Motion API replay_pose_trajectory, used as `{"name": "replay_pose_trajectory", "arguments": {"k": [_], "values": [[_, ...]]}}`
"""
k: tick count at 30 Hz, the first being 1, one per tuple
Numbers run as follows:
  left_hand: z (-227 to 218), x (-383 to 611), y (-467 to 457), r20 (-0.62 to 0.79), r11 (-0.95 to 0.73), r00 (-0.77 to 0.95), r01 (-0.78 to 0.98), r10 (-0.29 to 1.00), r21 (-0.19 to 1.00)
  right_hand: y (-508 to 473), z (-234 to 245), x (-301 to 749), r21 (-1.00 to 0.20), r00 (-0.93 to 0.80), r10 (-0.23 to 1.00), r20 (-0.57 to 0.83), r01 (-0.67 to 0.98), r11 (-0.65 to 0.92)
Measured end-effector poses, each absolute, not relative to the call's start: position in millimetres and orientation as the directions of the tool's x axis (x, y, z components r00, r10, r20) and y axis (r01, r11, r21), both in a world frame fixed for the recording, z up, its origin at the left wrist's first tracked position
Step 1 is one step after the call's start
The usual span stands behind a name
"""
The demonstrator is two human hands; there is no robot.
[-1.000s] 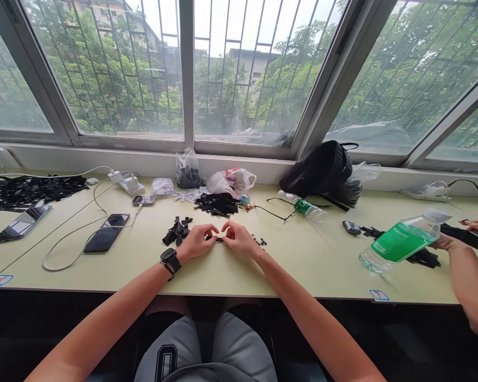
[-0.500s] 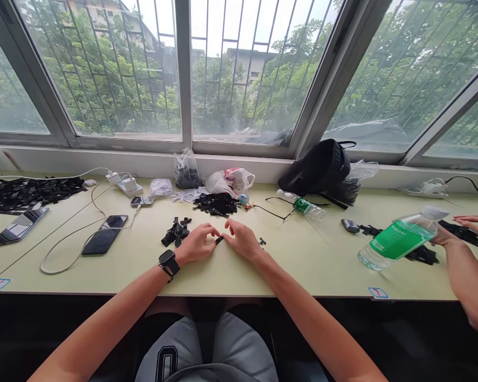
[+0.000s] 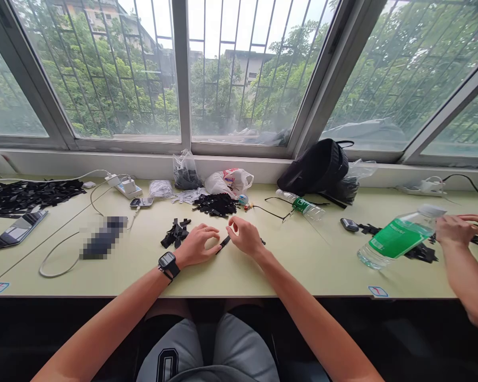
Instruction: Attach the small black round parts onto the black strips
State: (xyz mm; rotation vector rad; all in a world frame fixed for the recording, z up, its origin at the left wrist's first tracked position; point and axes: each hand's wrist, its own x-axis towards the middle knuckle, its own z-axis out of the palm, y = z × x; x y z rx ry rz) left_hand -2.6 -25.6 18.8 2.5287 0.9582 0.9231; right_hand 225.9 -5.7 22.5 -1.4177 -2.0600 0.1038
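Note:
A short black strip (image 3: 223, 243) slants between my hands, just above or on the table. My right hand (image 3: 244, 237) has its fingers curled, and the strip's upper end meets its fingertips. My left hand (image 3: 200, 244) is curved with thumb and forefinger apart; its thumb tip lies close by the strip's lower end, and whether they touch is unclear. A small pile of black strips (image 3: 176, 232) sits to the left, partly behind my left hand. Beyond both hands lies a denser heap of black pieces (image 3: 216, 205). Small dark bits (image 3: 263, 242) show beside my right wrist.
A phone (image 3: 103, 239), blurred out, lies left with a cable. A green-labelled bottle (image 3: 400, 236) stands tilted-looking at right, near a co-worker's hands (image 3: 458, 231). Glasses (image 3: 281, 215), a lying bottle (image 3: 302, 206), plastic bags (image 3: 229, 182) and a black bag (image 3: 314, 168) line the back.
My left thumb and forefinger have parted from their pinch around the strip. More of the strip shows, near my right fingertips. The co-worker's hands have come together.

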Motion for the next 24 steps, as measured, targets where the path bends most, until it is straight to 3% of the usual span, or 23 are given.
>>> {"name": "replay_pose_trajectory", "arguments": {"k": [8, 16, 24], "values": [[19.2, 2.2, -24.4, 0.444, -0.805, 0.676, 0.443, 0.589, 0.394, -4.9, 28.0, 228.5, -0.473, -0.152, 0.866, 0.476, 0.786, 0.398], [22.3, -0.2, -28.3, 0.479, -0.755, 0.583, 0.503, 0.656, 0.421, -5.2, 28.2, 229.2, -0.468, -0.169, 0.867, 0.468, 0.785, 0.405], [18.3, 0.8, -25.5, 0.443, -0.778, 0.645, 0.457, 0.623, 0.431, -4.5, 26.8, 229.2, -0.468, -0.219, 0.864, 0.454, 0.766, 0.440]]}}
